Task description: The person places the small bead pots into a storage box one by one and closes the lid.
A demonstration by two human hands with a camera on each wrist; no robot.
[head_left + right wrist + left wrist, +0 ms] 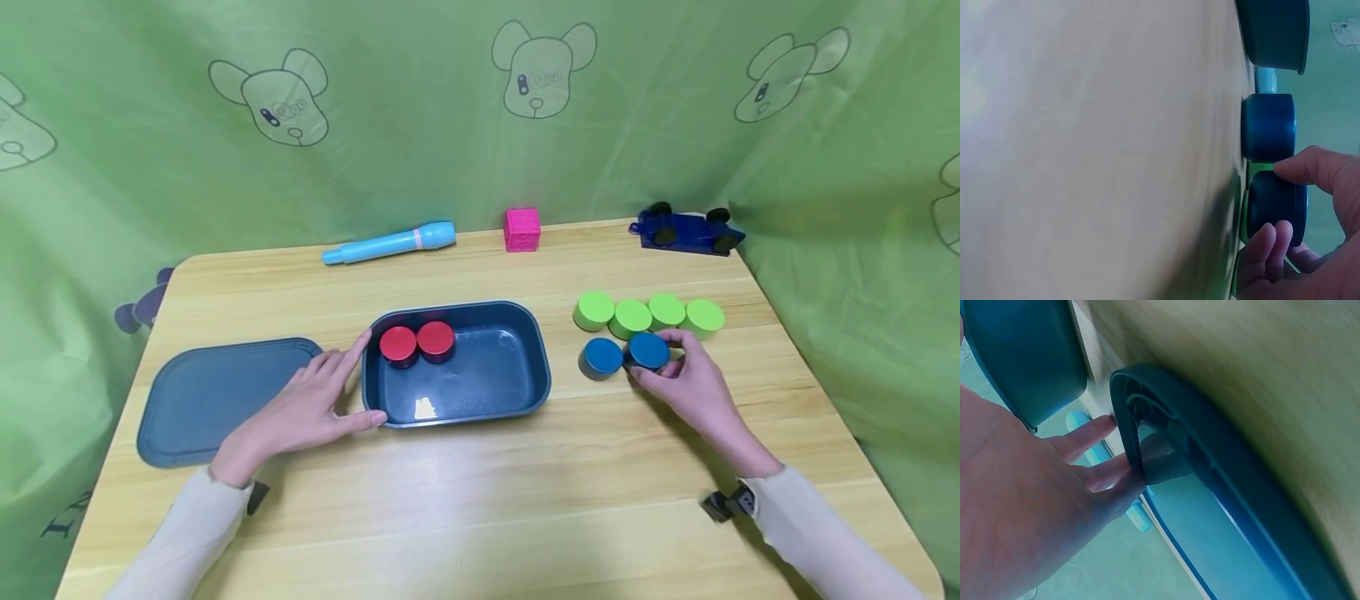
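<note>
My right hand point(692, 379) pinches a blue round block point(648, 351) between thumb and fingers. In the right wrist view this block point(1274, 206) is slightly tilted beside a second blue round block point(1269, 127), which stands on the table. My left hand point(318, 400) rests at the left end of a dark blue-grey box point(487, 417), thumb and index finger spread along its rim. Two red round blocks point(398, 346) stand inside the box at its left. Several green round blocks point(630, 318) stand in a group just behind the blue ones.
The box's flat lid point(217, 400) lies on the table left of the box, partly under my left hand. Along the back edge are a light blue toy microphone point(390, 243), a pink cube point(522, 230) and a dark blue toy car point(686, 230). A green curtain point(420, 125) surrounds the table.
</note>
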